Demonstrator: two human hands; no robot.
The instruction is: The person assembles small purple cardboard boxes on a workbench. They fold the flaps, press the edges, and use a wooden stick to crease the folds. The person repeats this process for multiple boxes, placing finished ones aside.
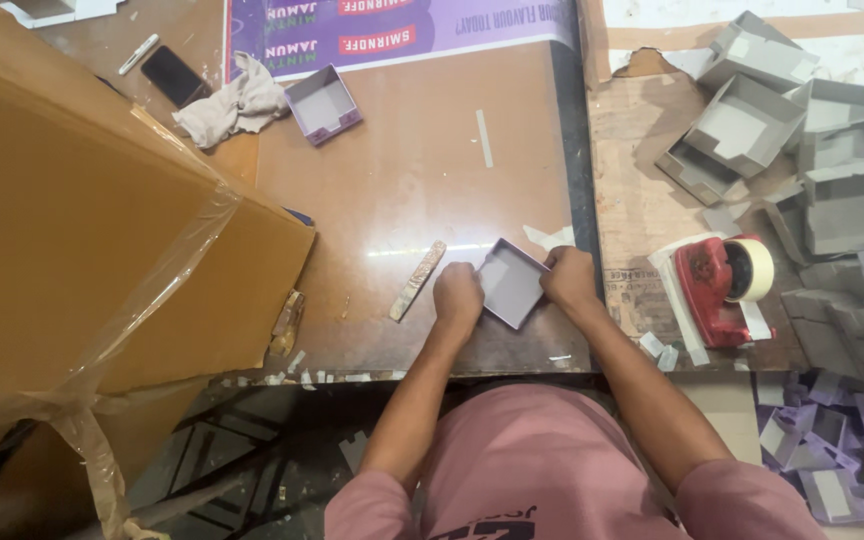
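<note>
A small purple square box tray (510, 284) lies tilted like a diamond on the brown table (402, 190), near its front edge. My left hand (457, 296) grips the tray's left side with curled fingers. My right hand (569, 277) holds its right corner. A flat mottled stick (417, 281) lies just left of my left hand. A second purple box tray (323, 103) sits farther back, beside a crumpled beige cloth (235, 104).
A big brown carton (72, 230) with loose plastic tape fills the left. A red tape dispenser (720, 286) stands to the right, with grey cardboard trays (752, 120) behind it. Purple folded pieces (822, 450) lie low right. A phone (174, 76) and pen (139, 53) lie far left.
</note>
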